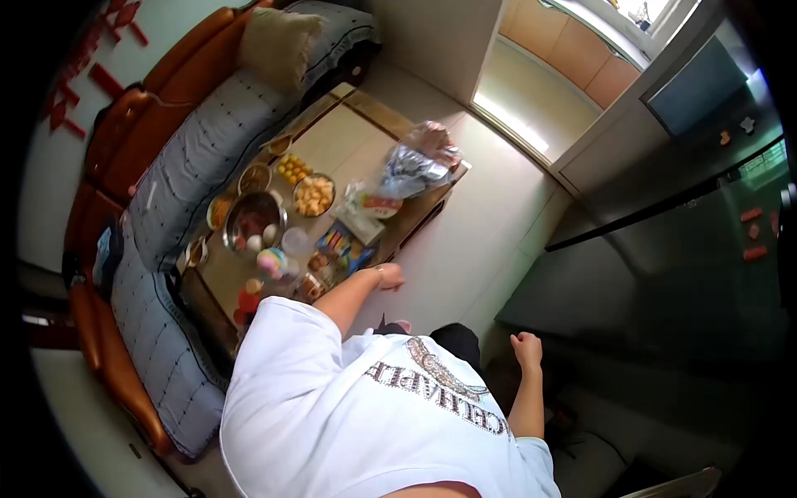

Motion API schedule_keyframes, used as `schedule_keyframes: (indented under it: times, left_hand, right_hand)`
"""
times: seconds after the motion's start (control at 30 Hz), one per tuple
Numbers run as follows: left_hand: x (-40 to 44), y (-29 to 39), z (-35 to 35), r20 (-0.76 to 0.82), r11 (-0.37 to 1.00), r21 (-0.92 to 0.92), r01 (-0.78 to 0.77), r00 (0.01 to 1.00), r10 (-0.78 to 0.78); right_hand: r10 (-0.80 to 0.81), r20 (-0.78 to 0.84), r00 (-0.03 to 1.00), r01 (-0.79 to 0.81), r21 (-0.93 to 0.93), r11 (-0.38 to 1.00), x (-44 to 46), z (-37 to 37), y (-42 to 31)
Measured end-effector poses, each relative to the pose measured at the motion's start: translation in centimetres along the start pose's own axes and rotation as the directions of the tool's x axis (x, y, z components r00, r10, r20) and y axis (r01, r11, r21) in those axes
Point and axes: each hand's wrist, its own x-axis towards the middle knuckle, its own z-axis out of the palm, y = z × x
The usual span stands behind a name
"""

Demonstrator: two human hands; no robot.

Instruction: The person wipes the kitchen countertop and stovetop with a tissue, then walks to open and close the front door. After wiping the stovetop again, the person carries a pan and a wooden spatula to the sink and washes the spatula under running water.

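Observation:
My left hand [390, 276], with a band at the wrist, is beside the low table's near edge. Its fingers are loosely curled and nothing shows in them. Lower right, my right hand [525, 349] is a loose fist away from the table, also without a visible object. Closest to my left hand on the table [332, 137] are a blue and yellow packet [344, 243] and a clear cup [295, 241]. Further off are a metal bowl [282, 217] holding white round items, a bowl of pale chunks [314, 196] and yellow round fruits [294, 168].
A sofa with grey quilted covers [199, 141] runs along the table's far side. Crumpled plastic bags [415, 166] lie at the table's right end, and a red-capped bottle [249, 300] stands at the other. A dark fridge [631, 274] is on the right.

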Motion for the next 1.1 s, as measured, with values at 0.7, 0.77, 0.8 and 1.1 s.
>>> schedule_keyframes:
  times: [0.7, 0.77, 0.8, 1.1]
  left_hand:
    - [41.2, 4.5, -32.2, 0.058, 0.675, -0.674, 0.299, 0.933, -0.356]
    - [45.3, 2.5, -35.0, 0.121, 0.507, -0.804, 0.311, 0.920, -0.373]
    - [47.8, 1.6, -36.4, 0.030, 0.507, -0.832, 0.226, 0.930, -0.366]
    - [69.9, -0.4, -66.2, -0.059, 0.773, -0.477, 0.419, 0.862, -0.504]
  right_hand:
    - [0.022, 0.236, 0.971, -0.093, 0.292, 0.952, 64.9, -20.8, 2.7]
    - [0.038, 0.220, 0.975, -0.103, 0.291, 0.951, 71.0, -23.4, 0.8]
    - [0.054, 0.211, 0.976, -0.114, 0.287, 0.951, 73.9, -24.4, -0.1]
    - [0.207, 0.132, 0.970, -0.207, -0.013, 0.978, 94.2, -35.6, -7.6]
